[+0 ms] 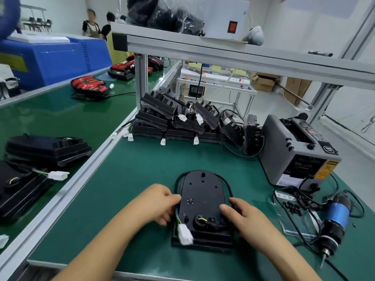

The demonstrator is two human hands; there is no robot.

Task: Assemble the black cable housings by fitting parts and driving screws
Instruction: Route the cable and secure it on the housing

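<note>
Seating step: left hand (160, 203) and right hand (243, 218) grip the side edges of the rounded black plastic housing (203, 197), lower centre on green worktop (121, 189); next probably grab blue-banded electric screwdriver (333, 224), lower right.

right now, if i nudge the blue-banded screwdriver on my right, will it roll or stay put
Probably rolls a little: the electric screwdriver lies on its side on the mat and its body looks round. Its cord loops beside it and would likely drag and limit that. It looks heavy for its size, with a thick motor body.
</note>
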